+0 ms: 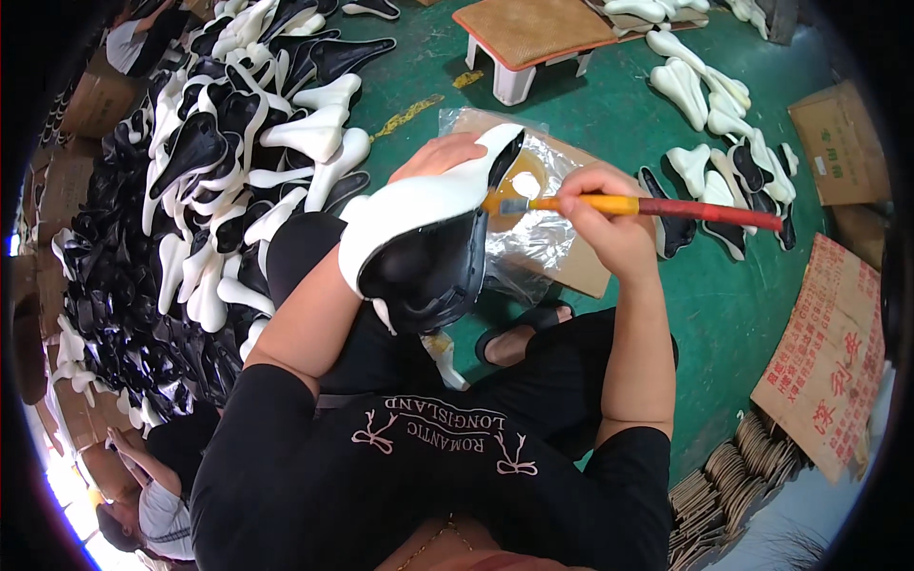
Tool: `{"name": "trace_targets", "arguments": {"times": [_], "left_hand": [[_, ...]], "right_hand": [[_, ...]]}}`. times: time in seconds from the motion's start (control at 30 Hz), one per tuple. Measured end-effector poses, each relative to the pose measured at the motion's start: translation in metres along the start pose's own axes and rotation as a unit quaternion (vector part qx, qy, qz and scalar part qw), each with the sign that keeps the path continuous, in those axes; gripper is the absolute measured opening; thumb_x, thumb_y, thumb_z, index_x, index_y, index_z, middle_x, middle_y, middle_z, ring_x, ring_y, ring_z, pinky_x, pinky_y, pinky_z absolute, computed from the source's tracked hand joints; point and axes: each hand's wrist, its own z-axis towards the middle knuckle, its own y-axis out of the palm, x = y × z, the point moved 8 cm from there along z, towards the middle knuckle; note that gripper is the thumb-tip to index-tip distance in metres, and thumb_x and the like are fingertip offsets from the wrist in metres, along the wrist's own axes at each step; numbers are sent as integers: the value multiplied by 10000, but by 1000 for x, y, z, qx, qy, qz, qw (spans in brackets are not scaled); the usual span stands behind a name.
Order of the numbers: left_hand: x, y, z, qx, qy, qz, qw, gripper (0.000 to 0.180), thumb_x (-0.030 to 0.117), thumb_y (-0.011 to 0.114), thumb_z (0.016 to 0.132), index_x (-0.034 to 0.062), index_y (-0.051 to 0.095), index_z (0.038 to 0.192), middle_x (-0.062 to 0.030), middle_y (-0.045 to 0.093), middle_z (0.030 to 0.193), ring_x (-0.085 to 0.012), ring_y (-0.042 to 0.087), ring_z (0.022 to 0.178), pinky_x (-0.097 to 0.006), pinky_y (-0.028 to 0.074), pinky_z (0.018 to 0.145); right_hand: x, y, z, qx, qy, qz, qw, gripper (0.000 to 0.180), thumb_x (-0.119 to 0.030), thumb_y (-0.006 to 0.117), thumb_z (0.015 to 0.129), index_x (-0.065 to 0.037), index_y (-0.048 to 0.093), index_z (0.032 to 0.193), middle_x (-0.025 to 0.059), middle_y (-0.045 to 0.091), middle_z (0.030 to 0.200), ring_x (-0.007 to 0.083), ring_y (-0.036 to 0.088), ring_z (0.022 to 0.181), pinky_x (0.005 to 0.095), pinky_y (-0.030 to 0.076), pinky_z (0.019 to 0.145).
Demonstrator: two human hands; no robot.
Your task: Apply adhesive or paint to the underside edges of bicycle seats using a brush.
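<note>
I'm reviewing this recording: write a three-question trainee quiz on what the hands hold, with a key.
1. Which hand holds the brush?
2. True or false: the white saddle-shaped piece is lying on a stool.
3. The brush handle's outer end is: A) green, B) red, C) white.

Key:
1. The right hand.
2. False; the left hand holds it up.
3. B.
</note>
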Motion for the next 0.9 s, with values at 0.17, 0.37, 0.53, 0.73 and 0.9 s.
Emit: {"name": "trace_targets", "arguments": {"times": [0.17,0.37,0.53,0.73,0.9], "left_hand": [[7,-6,2,9,19,2,1000,449,61,641,827,62,560,1269,-159,550,1305,-339,511,1247,-384,401,1062],[6,-15,1,43,-3,4,999,438,60,656,827,58,566,1256,-158,555,1290,-328,521,1230,-374,412,1047],[-12,-25,1,120,9,55,991,405,81,688,808,70,602,1203,-159,589,1248,-327,550,1202,-369,438,1019],[-33,-42,-4,213,-63,-106,969,364,89,703,793,63,620,1147,-152,594,1167,-306,570,1125,-338,451,975],[-51,-47,-17,224,-178,-149,947,439,142,629,913,21,512,1318,-140,601,1217,-205,606,1107,-291,488,980]], "right_hand": [[-25,15,-7,-62,-54,-15,996,37,-5,639,802,2,641,838,70,640,856,132,580,770,263,453,682],[-53,30,-12,-106,-117,-47,986,74,11,646,745,-1,640,818,100,643,826,177,607,724,287,473,640],[-67,52,-24,-158,-170,-73,970,104,2,657,705,-14,650,807,103,654,785,215,640,699,295,498,636],[-61,63,-33,-134,-153,-46,978,75,-29,680,745,-11,666,816,105,665,798,203,642,703,299,513,647],[-27,69,-30,-73,30,214,974,74,-7,701,769,-8,675,839,95,663,821,164,643,733,291,515,683]]}}
